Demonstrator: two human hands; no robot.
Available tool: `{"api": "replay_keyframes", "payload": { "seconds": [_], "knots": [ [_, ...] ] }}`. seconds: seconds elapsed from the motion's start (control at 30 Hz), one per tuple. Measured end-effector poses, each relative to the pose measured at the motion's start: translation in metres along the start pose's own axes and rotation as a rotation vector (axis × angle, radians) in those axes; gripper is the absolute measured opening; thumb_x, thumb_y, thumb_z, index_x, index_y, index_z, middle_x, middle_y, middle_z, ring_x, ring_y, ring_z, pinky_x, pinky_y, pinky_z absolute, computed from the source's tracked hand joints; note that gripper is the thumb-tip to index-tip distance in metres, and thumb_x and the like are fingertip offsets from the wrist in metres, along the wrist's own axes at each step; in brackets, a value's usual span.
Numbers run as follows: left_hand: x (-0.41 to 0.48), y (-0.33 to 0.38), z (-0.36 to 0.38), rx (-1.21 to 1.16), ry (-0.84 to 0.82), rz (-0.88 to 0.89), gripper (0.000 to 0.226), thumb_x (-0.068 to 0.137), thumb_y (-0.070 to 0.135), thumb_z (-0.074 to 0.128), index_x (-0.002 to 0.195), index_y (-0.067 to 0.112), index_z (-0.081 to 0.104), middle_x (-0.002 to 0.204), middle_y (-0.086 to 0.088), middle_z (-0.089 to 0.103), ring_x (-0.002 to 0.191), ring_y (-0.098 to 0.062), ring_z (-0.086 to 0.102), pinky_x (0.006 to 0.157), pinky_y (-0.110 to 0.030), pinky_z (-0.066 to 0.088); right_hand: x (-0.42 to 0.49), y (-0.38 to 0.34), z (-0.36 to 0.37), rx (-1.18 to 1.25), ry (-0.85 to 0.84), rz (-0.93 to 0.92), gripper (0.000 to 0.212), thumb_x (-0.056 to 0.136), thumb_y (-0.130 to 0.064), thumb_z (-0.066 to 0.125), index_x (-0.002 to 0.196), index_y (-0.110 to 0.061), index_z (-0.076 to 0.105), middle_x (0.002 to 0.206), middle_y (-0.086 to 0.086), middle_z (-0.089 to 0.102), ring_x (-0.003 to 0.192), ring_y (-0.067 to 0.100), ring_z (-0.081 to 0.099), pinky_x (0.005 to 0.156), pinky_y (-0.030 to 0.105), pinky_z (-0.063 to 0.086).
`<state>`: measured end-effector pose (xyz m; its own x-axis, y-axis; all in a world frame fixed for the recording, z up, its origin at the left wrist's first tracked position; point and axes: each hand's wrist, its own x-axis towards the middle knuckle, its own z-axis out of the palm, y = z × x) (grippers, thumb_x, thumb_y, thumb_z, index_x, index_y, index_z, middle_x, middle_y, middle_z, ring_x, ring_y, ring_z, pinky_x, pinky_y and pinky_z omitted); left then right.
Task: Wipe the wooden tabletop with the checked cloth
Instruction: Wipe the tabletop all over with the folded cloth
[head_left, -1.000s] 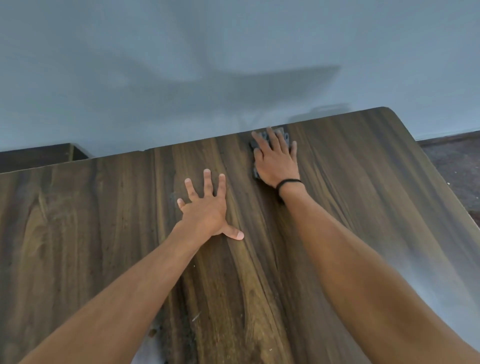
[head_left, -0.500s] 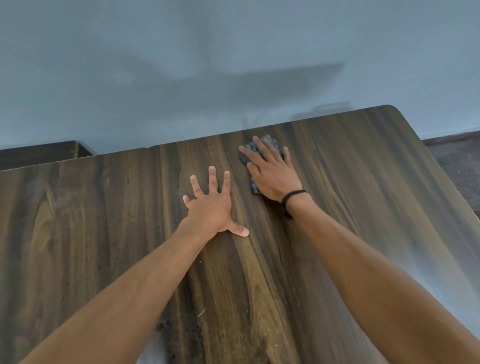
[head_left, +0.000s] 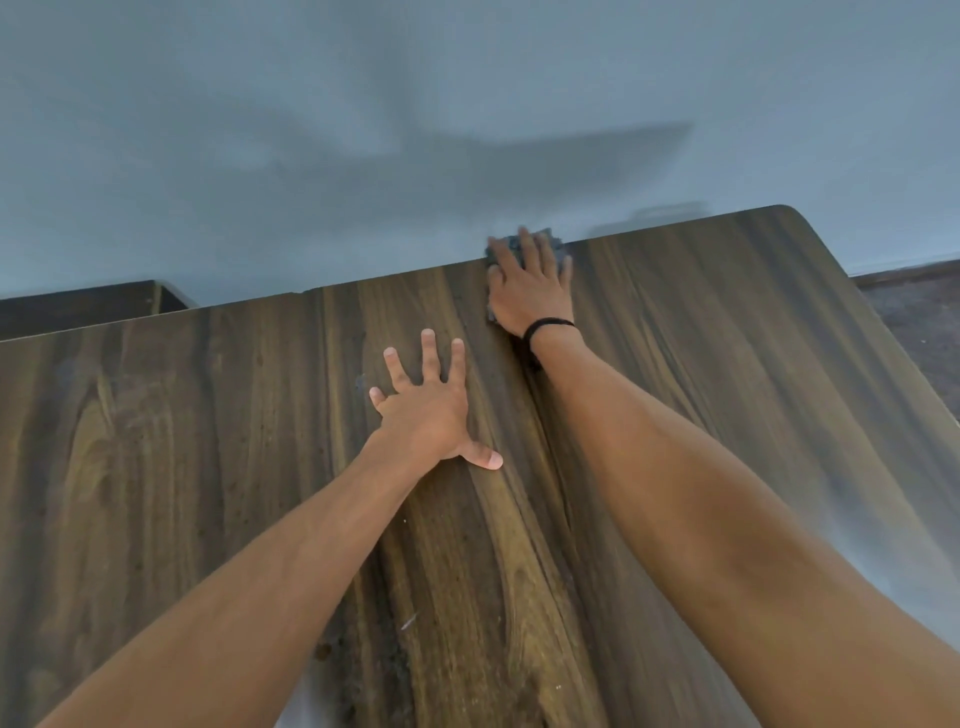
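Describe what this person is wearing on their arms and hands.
No sleeves or gloves are in view. A thin black band circles the wrist of the right hand; the left hand wears nothing.

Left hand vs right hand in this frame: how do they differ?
1. The left hand lies on bare tabletop; the right hand presses on the cloth.
2. The left hand sits mid-table; the right hand reaches the far edge, by the wall.
3. The left hand's fingers are spread wide; the right hand's lie closer together.
4. The right wrist wears a black band; the left shows none.
Shared: both are palm down with fingers straight.
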<state>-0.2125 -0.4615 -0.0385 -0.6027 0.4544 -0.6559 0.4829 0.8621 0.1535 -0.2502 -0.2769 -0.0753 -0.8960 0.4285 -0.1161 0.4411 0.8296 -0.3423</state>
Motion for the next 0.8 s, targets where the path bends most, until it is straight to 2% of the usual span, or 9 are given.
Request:
{"api": "replay_keyframes", "payload": {
  "seconds": [0.1, 0.23, 0.37, 0.4, 0.47, 0.53, 0.67, 0.7, 0.8],
  "knots": [
    [0.001, 0.001, 0.002, 0.008, -0.001, 0.011, 0.150, 0.055, 0.069, 0.080, 0.147, 0.028, -0.031, 0.148, -0.004, -0.046, 0.138, -0.047, -0.030, 0.112, -0.068, 0.006, -0.004, 0.015, 0.001, -0.052, -0.071, -0.167, 0.051, 0.108, -0.041, 0.021, 0.158, -0.046, 0.015, 0.171, -0.005, -0.001, 0.156, 0.018, -0.007, 0.122, 0.055, -0.009],
    [-0.001, 0.000, 0.000, 0.004, 0.001, 0.000, 0.149, 0.056, 0.068, 0.080, 0.147, 0.027, -0.031, 0.148, -0.005, -0.046, 0.137, -0.047, -0.030, 0.112, -0.068, 0.005, 0.000, 0.014, -0.005, -0.006, -0.009, 0.032, 0.052, 0.108, -0.038, 0.022, 0.159, -0.043, 0.015, 0.171, -0.001, -0.001, 0.157, 0.020, -0.007, 0.121, 0.054, -0.010],
    [-0.002, 0.000, 0.002, 0.002, 0.015, 0.021, 0.149, 0.056, 0.069, 0.079, 0.148, 0.028, -0.029, 0.149, -0.005, -0.045, 0.138, -0.047, -0.029, 0.112, -0.068, 0.006, -0.024, 0.014, 0.004, -0.069, -0.060, -0.176, 0.051, 0.108, -0.041, 0.021, 0.159, -0.046, 0.015, 0.171, -0.006, -0.001, 0.156, 0.017, -0.008, 0.122, 0.052, -0.009],
    [-0.002, 0.001, 0.002, 0.005, 0.014, 0.021, 0.148, 0.056, 0.069, 0.079, 0.148, 0.027, -0.029, 0.149, -0.005, -0.045, 0.138, -0.047, -0.029, 0.112, -0.068, 0.006, -0.027, 0.024, 0.002, -0.073, -0.050, -0.160, 0.051, 0.108, -0.041, 0.021, 0.158, -0.046, 0.016, 0.171, -0.006, 0.000, 0.156, 0.016, -0.007, 0.122, 0.052, -0.010],
    [-0.002, 0.001, 0.001, 0.004, 0.014, 0.014, 0.148, 0.057, 0.068, 0.080, 0.148, 0.027, -0.029, 0.149, -0.005, -0.045, 0.138, -0.047, -0.030, 0.112, -0.068, 0.005, -0.019, 0.028, -0.005, -0.056, 0.008, -0.017, 0.051, 0.108, -0.039, 0.022, 0.159, -0.044, 0.016, 0.171, -0.004, 0.001, 0.157, 0.018, -0.005, 0.122, 0.054, -0.010],
    [-0.002, -0.001, 0.000, -0.004, 0.012, 0.012, 0.148, 0.057, 0.067, 0.080, 0.148, 0.027, -0.029, 0.149, -0.005, -0.045, 0.137, -0.047, -0.030, 0.111, -0.068, 0.005, -0.011, 0.010, -0.002, -0.024, 0.032, 0.078, 0.053, 0.108, -0.037, 0.023, 0.160, -0.041, 0.016, 0.171, 0.000, 0.000, 0.157, 0.022, -0.006, 0.123, 0.056, -0.007],
    [-0.002, 0.001, 0.002, 0.008, 0.009, 0.014, 0.150, 0.055, 0.070, 0.079, 0.148, 0.027, -0.030, 0.149, -0.005, -0.045, 0.139, -0.048, -0.029, 0.112, -0.068, 0.007, -0.024, -0.004, 0.014, -0.074, -0.038, -0.193, 0.052, 0.108, -0.040, 0.023, 0.159, -0.044, 0.017, 0.171, -0.004, 0.001, 0.157, 0.019, -0.006, 0.122, 0.053, -0.009],
    [-0.002, 0.002, 0.002, 0.008, 0.007, 0.012, 0.149, 0.055, 0.070, 0.079, 0.148, 0.027, -0.030, 0.149, -0.005, -0.045, 0.139, -0.048, -0.029, 0.112, -0.068, 0.006, -0.025, 0.002, 0.013, -0.076, -0.035, -0.185, 0.051, 0.107, -0.041, 0.022, 0.158, -0.046, 0.017, 0.171, -0.006, 0.002, 0.157, 0.017, -0.005, 0.121, 0.053, -0.011],
    [-0.002, 0.000, 0.000, 0.000, 0.018, 0.016, 0.149, 0.055, 0.069, 0.080, 0.149, 0.027, -0.029, 0.150, -0.005, -0.044, 0.138, -0.048, -0.028, 0.111, -0.068, 0.007, -0.008, -0.004, 0.007, -0.025, 0.032, -0.014, 0.052, 0.107, -0.038, 0.023, 0.159, -0.043, 0.019, 0.171, -0.002, 0.003, 0.157, 0.019, -0.003, 0.121, 0.054, -0.010]
  ]
}}
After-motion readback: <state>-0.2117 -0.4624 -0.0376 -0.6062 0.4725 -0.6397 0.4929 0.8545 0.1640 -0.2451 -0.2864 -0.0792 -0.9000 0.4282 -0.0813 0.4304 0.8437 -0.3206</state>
